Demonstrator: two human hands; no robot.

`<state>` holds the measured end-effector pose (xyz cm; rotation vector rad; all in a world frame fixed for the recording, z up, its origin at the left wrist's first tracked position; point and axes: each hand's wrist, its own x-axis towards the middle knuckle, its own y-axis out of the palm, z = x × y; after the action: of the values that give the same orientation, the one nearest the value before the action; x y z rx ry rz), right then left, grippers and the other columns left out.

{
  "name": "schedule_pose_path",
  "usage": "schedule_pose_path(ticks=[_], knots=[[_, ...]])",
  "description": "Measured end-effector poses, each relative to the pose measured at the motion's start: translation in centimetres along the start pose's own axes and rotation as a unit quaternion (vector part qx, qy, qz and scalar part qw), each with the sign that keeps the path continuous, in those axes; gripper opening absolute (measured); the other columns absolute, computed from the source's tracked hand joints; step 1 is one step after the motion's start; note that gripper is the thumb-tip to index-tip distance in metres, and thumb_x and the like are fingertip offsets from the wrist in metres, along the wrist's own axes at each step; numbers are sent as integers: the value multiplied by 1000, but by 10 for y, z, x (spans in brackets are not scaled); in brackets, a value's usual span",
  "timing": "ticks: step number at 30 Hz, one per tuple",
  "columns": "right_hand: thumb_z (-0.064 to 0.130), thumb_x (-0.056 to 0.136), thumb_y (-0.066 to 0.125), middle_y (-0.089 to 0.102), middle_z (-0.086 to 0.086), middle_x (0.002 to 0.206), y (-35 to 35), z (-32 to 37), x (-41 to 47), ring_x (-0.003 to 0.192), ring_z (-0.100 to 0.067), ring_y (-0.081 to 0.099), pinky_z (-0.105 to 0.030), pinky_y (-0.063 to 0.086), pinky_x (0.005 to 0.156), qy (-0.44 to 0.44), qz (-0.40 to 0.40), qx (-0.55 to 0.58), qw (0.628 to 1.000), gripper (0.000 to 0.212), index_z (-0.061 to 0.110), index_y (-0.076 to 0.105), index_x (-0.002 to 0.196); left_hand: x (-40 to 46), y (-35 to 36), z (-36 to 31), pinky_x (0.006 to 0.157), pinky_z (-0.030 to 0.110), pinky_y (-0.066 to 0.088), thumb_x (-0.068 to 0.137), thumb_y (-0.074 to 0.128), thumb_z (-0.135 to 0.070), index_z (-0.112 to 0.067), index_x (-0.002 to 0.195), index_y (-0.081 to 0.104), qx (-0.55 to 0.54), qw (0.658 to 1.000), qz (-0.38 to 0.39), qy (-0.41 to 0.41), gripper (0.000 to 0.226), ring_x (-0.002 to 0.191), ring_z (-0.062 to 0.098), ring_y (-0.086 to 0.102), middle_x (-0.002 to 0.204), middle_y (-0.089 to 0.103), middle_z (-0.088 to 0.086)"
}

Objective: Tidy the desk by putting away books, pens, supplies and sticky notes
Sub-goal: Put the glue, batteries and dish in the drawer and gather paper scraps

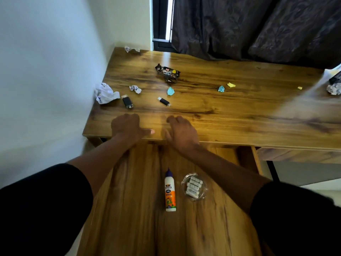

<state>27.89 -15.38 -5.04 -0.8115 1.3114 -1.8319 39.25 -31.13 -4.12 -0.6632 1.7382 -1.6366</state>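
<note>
Both my hands rest on the front edge of the wooden desk point(230, 111). My left hand point(127, 128) lies knuckles up with the thumb pointing right, and holds nothing. My right hand point(180, 133) is beside it, fingers spread on the wood, empty too. Below them an open drawer point(132, 200) holds a white glue bottle point(170, 191) and a clear glass dish of batteries point(194, 186). On the desk lie two black USB sticks point(127, 102) point(164, 101), crumpled white paper point(105, 93) point(135, 88), and crumpled blue point(170, 91) point(221, 88) and yellow point(231, 85) sticky notes.
A dark snack wrapper point(167, 72) lies mid-desk. More crumpled paper sits at the back left corner point(131, 49) and the right edge point(333, 89). A white wall bounds the left side; dark curtains point(258, 28) hang behind. A second drawer front point(299, 156) is at right.
</note>
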Motion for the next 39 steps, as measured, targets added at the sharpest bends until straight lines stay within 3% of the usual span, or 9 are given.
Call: schedule_pose_path(ticks=[2,6,10,13,18,25,29,33,39], knots=[[19,91,67,50,-8,141,-5,-3,33,125,-29,50,-40,51,90,-12,28,-49,998,57,21,45,144,14,-8,15,71,34,51,82,66,-67,-16,92,66,11,998,-46,30,51,87,28,67,91,66,6],[4,82,73,39,-9,151,-7,-6,87,130,-35,43,-46,51,93,-78,76,-146,983,78,19,37,150,53,-25,36,74,42,56,91,64,-33,-9,105,62,34,989,-81,122,28,96,35,65,108,63,12],[9,90,69,20,-7,165,-2,-11,125,136,-39,39,-49,53,90,-112,131,-177,969,83,22,24,159,86,-27,39,89,49,52,88,71,-39,-3,146,38,-13,993,9,116,75,117,46,59,147,41,20],[14,94,65,15,-6,168,6,-14,141,134,-38,41,-48,54,83,-133,165,-201,956,80,24,22,160,99,-24,36,95,49,49,90,71,-39,2,152,25,-6,994,55,89,88,124,49,53,151,31,27],[13,97,57,41,-11,152,14,-17,152,122,-38,48,-51,55,86,-163,154,-209,952,56,19,39,150,104,-16,37,86,40,46,89,72,-31,-5,124,57,-3,994,52,91,46,119,39,55,125,58,21],[9,91,63,63,-15,111,5,-18,147,100,-35,63,-38,48,76,-166,130,-146,966,14,9,66,105,95,-16,37,81,42,55,79,75,-34,-21,97,66,-44,996,11,73,24,103,33,64,108,66,9],[8,88,67,66,-17,110,1,-25,127,101,-37,61,-31,36,69,-95,125,-64,986,19,7,70,107,72,-13,26,78,40,53,78,73,-48,-19,117,62,-44,993,-9,110,50,105,32,64,117,64,6],[13,82,75,61,-12,118,-10,-34,92,104,-30,59,-31,43,73,-1,102,26,994,38,19,67,119,29,-5,0,97,44,49,81,70,-54,-21,146,47,-57,975,-35,210,77,126,28,54,142,57,5],[14,74,79,68,-6,111,-38,-48,17,96,-20,62,-28,46,70,26,80,91,992,38,17,68,110,-41,17,-48,100,39,47,81,65,-62,-24,146,48,-90,939,-29,330,78,127,21,48,142,56,0]])
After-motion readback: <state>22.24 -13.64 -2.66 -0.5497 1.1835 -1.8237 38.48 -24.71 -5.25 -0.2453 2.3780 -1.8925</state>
